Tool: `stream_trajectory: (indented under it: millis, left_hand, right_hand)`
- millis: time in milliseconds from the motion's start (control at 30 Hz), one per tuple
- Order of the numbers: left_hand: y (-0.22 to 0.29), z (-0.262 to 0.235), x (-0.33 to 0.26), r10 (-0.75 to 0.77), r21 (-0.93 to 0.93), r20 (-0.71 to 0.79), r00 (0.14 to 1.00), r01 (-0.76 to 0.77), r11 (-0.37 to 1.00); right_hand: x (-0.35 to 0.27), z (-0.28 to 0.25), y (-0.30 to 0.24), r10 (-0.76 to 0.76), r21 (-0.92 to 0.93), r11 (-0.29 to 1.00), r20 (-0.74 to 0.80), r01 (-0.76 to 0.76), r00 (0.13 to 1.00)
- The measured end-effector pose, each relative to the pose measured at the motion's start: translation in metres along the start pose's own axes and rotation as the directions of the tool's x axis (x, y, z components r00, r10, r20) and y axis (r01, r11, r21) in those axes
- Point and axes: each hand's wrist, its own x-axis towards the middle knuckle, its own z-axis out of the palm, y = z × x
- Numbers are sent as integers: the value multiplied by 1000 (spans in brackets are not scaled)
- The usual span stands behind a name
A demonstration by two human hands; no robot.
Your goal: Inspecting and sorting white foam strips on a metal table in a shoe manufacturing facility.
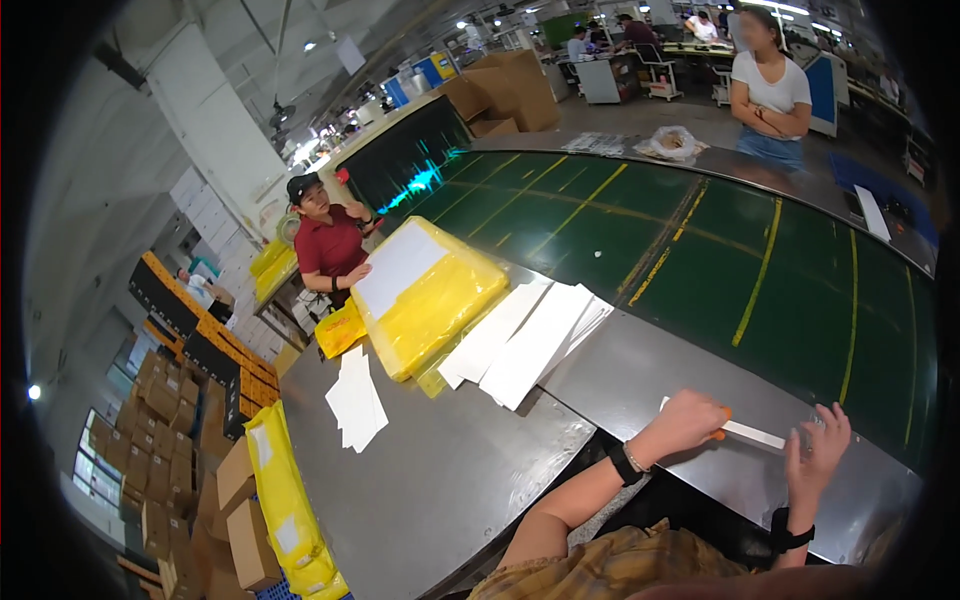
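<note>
Orange-handled and white-bladed, the flat scraper tool lies at five o'clock on the grey steel table, clasped by the closed left hand while the half-open, empty right hand steadies its tip, apparently mid-stroke; next needs a steady, guided pull.

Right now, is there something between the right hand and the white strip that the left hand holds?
Nothing visible. The left hand grips the white strip at its orange end; the right hand is open at the strip's far end, with only bare grey table around.
</note>
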Motion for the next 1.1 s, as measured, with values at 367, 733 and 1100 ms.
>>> stream_trajectory:
  millis: [367, 733, 1100]
  left_hand:
    - [-7, 32, -14, -149, -59, 90, 985, 155, 986]
    - [-15, 7, -36, -317, -34, 116, 941, 322, 946]
    - [-7, -17, 13, -418, 11, -255, 872, 434, 901]
  right_hand:
    - [-4, 52, 8, 13, 65, 997, 467, -50, 884]
    - [-13, 62, 23, 34, -93, 996, 511, 16, 859]
    - [-15, 63, 27, 32, -100, 995, 503, 21, 864]
